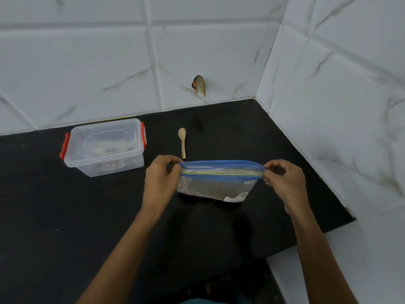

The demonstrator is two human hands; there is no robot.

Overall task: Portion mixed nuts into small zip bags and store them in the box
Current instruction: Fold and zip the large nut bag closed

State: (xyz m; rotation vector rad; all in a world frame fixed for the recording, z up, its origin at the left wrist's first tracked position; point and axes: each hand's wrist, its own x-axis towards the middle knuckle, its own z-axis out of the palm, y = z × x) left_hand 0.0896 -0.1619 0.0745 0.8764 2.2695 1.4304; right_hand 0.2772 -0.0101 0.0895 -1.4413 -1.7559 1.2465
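A clear zip bag (pixel 215 186) with a blue zip band stands on the black counter (pixel 65 216), its mouth spread between my hands. My left hand (pixel 161 178) pinches the left end of the zip band. My right hand (pixel 283 179) pinches the right end. Something pale shows through the bag's lower part, but I cannot make out what it is. A clear plastic box (pixel 105 148) with red latches sits lidded at the left, with something dim inside. A small wooden spoon (pixel 182 141) lies just beyond the bag.
White marbled tile walls close the counter at the back and the right. A small damaged hole (pixel 199 85) shows in the back wall. The counter's front edge steps back at the right near my right forearm.
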